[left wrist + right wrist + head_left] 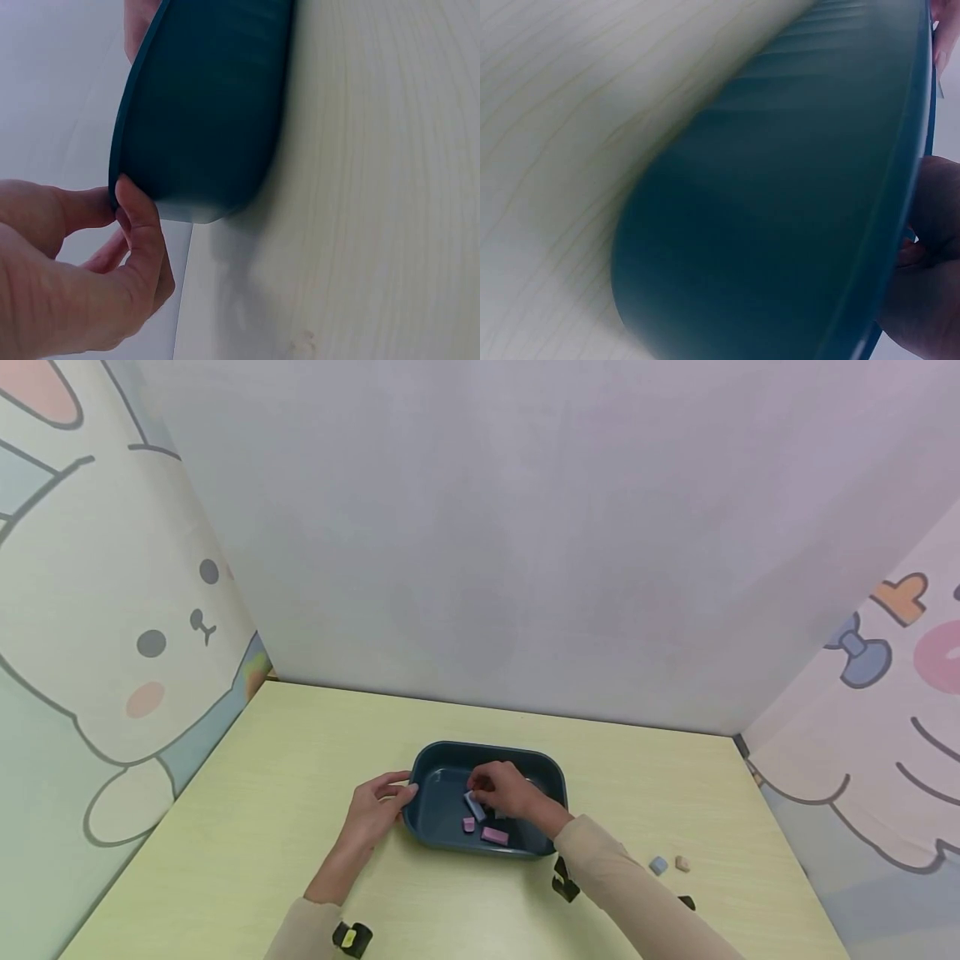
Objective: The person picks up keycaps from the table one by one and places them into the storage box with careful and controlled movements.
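Note:
A dark teal plastic tray [442, 842] with rounded corners rests on the table. My left hand [375, 810] grips its left rim, and in the left wrist view the left thumb and fingers [139, 217] pinch that rim from both sides. My right hand [506, 789] reaches over the right side into the tray, its fingertips curled down at the upper end of a light blue block [476, 807]. Near it on the tray floor lie a small pink cube [468, 824] and a longer pink block [495, 836]. In the right wrist view the tray wall hides the right fingertips.
On the pale yellow table [300, 777], right of the tray, lie a small blue block [658, 865] and a small beige block [682, 863]. A black object [687, 902] shows partly behind the right sleeve. A plain wall [487, 543] stands along the back, cartoon-printed panels at both sides.

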`<state>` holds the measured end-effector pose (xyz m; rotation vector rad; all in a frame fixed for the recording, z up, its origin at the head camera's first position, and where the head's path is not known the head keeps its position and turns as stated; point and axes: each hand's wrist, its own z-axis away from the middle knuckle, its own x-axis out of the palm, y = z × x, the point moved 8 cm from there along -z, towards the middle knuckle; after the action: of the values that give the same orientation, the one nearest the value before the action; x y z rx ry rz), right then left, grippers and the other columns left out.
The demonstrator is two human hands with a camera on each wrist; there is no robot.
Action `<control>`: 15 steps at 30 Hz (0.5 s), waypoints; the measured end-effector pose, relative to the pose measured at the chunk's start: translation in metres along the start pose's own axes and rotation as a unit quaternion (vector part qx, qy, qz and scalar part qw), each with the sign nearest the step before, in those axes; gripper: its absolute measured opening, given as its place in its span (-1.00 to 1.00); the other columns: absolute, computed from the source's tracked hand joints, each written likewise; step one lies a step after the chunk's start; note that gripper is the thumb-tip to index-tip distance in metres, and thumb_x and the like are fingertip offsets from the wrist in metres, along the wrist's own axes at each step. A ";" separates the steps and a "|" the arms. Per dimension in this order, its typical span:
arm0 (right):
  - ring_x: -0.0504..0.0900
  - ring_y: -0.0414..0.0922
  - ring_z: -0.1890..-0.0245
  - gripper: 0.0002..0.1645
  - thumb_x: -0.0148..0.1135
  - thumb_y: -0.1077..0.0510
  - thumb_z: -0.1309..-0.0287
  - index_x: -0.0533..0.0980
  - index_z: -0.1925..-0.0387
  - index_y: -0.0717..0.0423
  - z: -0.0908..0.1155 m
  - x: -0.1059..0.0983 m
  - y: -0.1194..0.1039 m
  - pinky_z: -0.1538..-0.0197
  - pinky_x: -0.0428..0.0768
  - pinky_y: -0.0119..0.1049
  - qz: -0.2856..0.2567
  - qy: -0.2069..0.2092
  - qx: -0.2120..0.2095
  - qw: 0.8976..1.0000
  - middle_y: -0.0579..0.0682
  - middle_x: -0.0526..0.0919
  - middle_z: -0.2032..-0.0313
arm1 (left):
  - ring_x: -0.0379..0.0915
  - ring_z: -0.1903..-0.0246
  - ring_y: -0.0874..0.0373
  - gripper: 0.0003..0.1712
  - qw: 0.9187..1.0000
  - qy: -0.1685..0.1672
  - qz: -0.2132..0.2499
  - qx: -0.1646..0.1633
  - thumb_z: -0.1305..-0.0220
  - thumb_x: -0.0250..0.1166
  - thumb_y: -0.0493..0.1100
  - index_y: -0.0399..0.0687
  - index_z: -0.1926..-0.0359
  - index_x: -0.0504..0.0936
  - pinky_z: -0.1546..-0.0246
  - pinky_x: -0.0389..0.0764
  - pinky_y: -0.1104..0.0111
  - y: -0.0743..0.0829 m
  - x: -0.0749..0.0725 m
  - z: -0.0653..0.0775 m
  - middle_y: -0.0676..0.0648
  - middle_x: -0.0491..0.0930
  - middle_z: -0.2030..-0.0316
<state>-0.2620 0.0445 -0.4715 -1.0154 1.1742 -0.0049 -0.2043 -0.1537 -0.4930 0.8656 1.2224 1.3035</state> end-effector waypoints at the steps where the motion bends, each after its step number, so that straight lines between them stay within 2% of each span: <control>1: 0.64 -0.16 0.34 -0.91 0.30 0.37 -0.32 0.65 0.16 0.31 0.000 -0.001 0.000 0.26 0.63 -0.35 0.000 0.001 0.000 1.000 0.04 0.71 0.30 | 0.60 0.36 0.01 -0.65 1.000 0.000 -0.001 0.000 -0.41 0.34 -0.26 -0.29 -0.16 0.64 0.43 0.58 0.39 0.000 0.000 0.000 -0.19 0.67 0.20; 15: 0.67 -0.16 0.35 -0.91 0.29 0.39 -0.32 0.64 0.16 0.29 0.002 -0.009 0.004 0.29 0.67 -0.38 -0.029 0.015 0.009 0.999 0.05 0.71 0.28 | 0.58 0.35 -0.03 -0.63 1.000 0.002 -0.014 0.002 -0.41 0.34 -0.25 -0.29 -0.17 0.64 0.40 0.60 0.36 0.000 -0.002 0.001 -0.23 0.68 0.17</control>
<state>-0.2660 0.0527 -0.4677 -1.0373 1.1688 -0.0767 -0.2036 -0.1552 -0.4923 0.8460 1.2370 1.2821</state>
